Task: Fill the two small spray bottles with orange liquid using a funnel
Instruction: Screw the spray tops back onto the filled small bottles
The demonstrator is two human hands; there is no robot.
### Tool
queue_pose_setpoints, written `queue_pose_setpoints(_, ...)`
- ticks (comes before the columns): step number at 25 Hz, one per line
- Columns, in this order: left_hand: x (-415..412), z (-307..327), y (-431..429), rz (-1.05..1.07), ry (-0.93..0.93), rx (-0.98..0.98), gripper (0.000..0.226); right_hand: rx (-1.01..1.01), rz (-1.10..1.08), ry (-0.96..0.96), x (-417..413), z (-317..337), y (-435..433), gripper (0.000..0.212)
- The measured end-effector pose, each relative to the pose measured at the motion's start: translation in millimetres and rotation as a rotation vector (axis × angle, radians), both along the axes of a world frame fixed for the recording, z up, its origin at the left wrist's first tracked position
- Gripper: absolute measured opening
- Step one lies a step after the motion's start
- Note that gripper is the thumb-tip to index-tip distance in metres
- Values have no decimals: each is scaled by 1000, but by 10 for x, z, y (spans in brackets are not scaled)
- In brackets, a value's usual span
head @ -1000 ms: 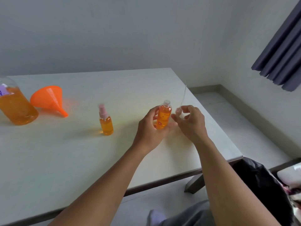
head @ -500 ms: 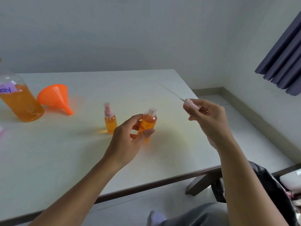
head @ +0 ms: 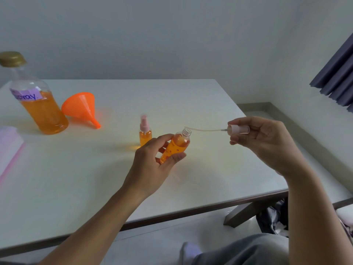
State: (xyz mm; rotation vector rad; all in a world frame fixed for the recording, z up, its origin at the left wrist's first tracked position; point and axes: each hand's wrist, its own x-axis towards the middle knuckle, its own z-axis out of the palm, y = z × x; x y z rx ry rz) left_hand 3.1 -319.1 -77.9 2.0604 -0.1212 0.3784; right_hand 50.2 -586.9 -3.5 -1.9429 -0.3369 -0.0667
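Observation:
My left hand (head: 152, 165) grips an open small spray bottle (head: 176, 145) full of orange liquid, tilted to the right above the table. My right hand (head: 261, 144) pinches its pink spray head (head: 238, 129), held sideways. The head's thin dip tube (head: 204, 129) reaches left, and its tip touches the bottle's threaded mouth. A second small spray bottle (head: 145, 131), filled with orange liquid and capped in pink, stands upright just behind my left hand. The orange funnel (head: 82, 109) lies on its side at the back left.
A large bottle (head: 39, 104) of orange liquid with a gold cap and a purple label stands at the far left on the white table (head: 210, 180). A pink-edged pad (head: 9, 148) lies at the left edge. A dark bag (head: 273, 217) sits on the floor at right.
My left hand has tilted the open bottle to the right. My right hand has turned the spray head level and brought the tube's tip down to the bottle's mouth.

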Motion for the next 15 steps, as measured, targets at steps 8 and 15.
queue_pose_setpoints(8,6,-54,50,45,-11,34,55,-102,-50,-1,-19,34,48,31)
queue_pose_setpoints(15,8,-89,41,43,-25,99,54,-199,-76,-38,-47,70,56,28)
